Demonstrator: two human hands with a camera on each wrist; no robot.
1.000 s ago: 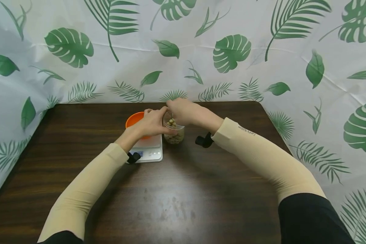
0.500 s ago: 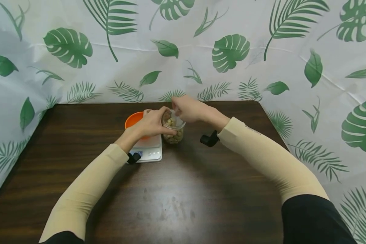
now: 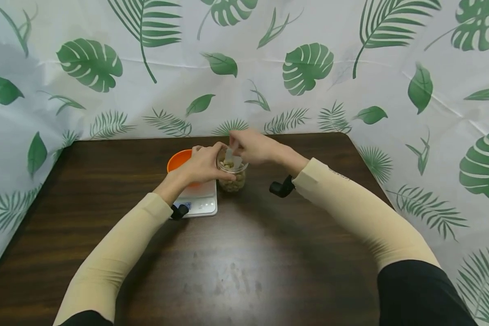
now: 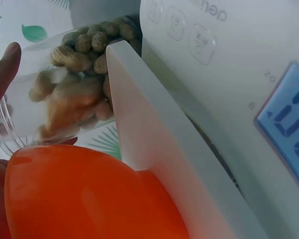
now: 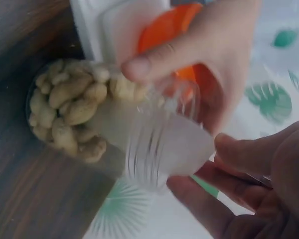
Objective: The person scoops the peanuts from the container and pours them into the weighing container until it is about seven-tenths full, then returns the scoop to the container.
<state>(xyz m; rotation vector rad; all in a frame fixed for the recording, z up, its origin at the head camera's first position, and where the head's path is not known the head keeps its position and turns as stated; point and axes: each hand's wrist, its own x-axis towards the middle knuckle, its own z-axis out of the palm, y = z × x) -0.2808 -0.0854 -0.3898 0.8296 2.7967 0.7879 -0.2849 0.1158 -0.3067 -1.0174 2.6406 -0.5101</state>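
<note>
A clear jar of unshelled peanuts (image 3: pixel 233 184) stands upright beside the scale in the head view. My left hand (image 3: pixel 205 165) grips it near the rim, fingers and thumb around its mouth. Above the opening, my right hand (image 3: pixel 254 146) pinches a translucent white scoop (image 5: pixel 187 147) that reaches into the jar's mouth. The right wrist view shows the peanuts (image 5: pixel 72 99) heaped toward the jar's bottom; the scoop's far end is blurred behind the jar wall. An orange bowl (image 3: pixel 178 160), partly hidden by my left hand, sits on the scale.
The white kitchen scale (image 3: pixel 205 207) lies left of the jar, its lit display (image 4: pixel 291 117) partly visible in the left wrist view. All stand toward the back of a dark wooden table (image 3: pixel 228 262), before a leaf-print cloth (image 3: pixel 244 68).
My right hand has shifted slightly right and its wrist has turned, bringing the white scoop into sight in the jar's mouth. My left hand stays on the jar.
</note>
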